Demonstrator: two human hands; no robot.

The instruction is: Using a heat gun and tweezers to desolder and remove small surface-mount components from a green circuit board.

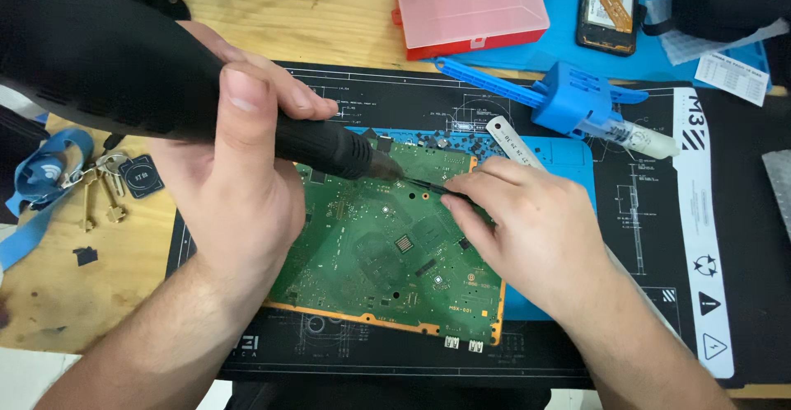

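Observation:
A green circuit board (387,253) with an orange edge lies on a black work mat (626,212). My left hand (239,171) grips a thick black hot-air tool (124,72), with its nozzle (379,165) aimed at the board's upper edge. My right hand (527,220) rests on the right side of the board. It pinches thin black tweezers (428,186) whose tips meet the board just below the nozzle.
A blue syringe holder with a white syringe (593,109) lies on the mat above my right hand. A red box with a clear lid (470,6) and an opened phone (608,6) sit at the back. Keys on a blue lanyard (91,187) lie at the left.

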